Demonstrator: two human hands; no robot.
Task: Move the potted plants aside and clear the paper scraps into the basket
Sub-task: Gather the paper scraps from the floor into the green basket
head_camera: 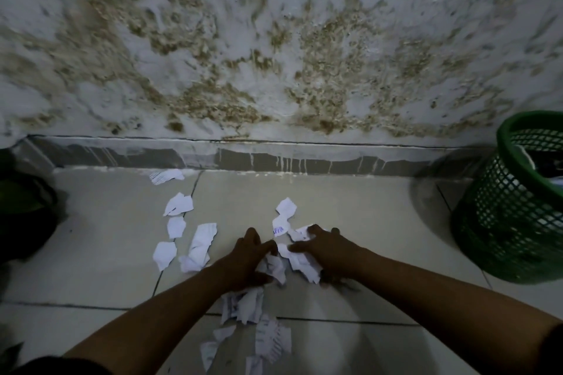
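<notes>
I see torn white paper scraps (199, 245) strewn over the pale tiled floor (350, 216). My left hand (248, 259) and right hand (327, 253) both curl around crumpled scraps. The green plastic mesh basket (515, 207) stands well right; a dark plant pot (21, 210) sits far left by the stained wall (274, 39).

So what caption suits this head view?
Both hands, left and right, gather paper scraps on the tiled floor; green basket waits right.

Left hand (249, 256) and right hand (327, 253): bare, no gloves, rings or watch visible. Forearms: uncovered. Dark sleeve edges (548, 350) appear at the frame's bottom corners.
</notes>
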